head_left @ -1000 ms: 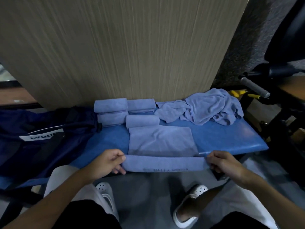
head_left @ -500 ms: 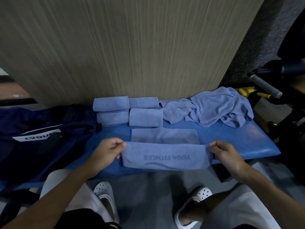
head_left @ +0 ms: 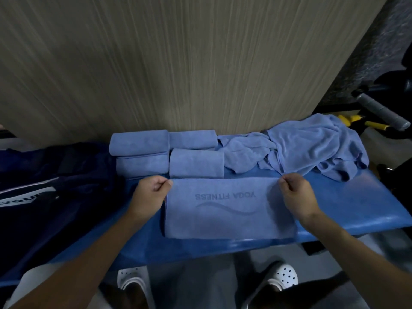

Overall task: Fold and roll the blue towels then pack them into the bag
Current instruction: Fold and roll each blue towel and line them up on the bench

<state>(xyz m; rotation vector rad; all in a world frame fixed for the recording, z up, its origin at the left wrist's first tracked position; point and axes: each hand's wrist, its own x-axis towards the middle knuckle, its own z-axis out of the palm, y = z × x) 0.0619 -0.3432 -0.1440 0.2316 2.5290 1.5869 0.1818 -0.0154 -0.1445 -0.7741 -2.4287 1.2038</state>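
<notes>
- The folded towel (head_left: 229,210), printed side up with its lettering upside down to the wearer, lies flat on the blue counter (head_left: 356,208), about mid-way along it.
- The left hand (head_left: 151,192) pinches the towel's far-left corner between thumb and curled fingers. The right hand (head_left: 296,192) pinches the far-right corner the same way.
- Its near edge sits close to the counter's front lip. A tug toward the body would likely drag that edge over the lip and let the cloth slide to the floor.
- If one corner is carried further than the other, the fold would come out skewed and the roll would turn out cone-shaped.
- Its far edge lies just beside the nearest rolled towel (head_left: 196,163), possibly touching it, though the dim light makes this hard to tell. A push away from the body could nudge that roll and loosen it.
- Three more rolls (head_left: 139,142) are packed behind and to the left of it, against the wood-grain wall panel (head_left: 178,63), so there is no room at the back.
- The loose towel heap (head_left: 301,148) spills down close to the right hand, and a lifted corner could snag its hem.
- The dark bag (head_left: 44,186) lies left of the counter, with only a narrow strip between it and the towel. I cannot make out its opening.
- The best free room is the bare counter to the right of the towel, in front of the heap.
</notes>
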